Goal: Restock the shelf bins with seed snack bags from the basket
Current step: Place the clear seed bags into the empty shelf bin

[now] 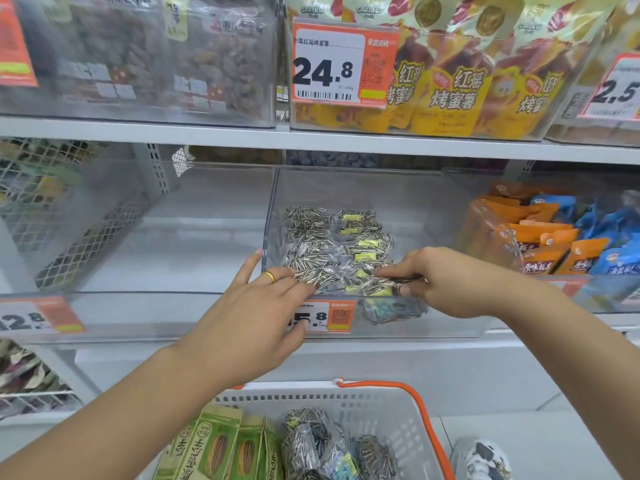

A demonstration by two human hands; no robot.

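Our right hand (436,282) pinched 1 seed bag (398,284) at the front of the clear bin (433,216), atop the stacked bags (339,251). Our left hand (256,317) lay flat, fingers straight, on the bin's front edge. More bags sat in the basket (391,407) below.

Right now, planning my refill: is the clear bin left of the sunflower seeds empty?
Yes, that clear bin shows only its bare floor.

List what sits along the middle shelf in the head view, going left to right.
Wire mesh basket → empty clear bin → clear bin of sunflower seed bags, with left hand and right hand at its front → orange and blue snack packets.
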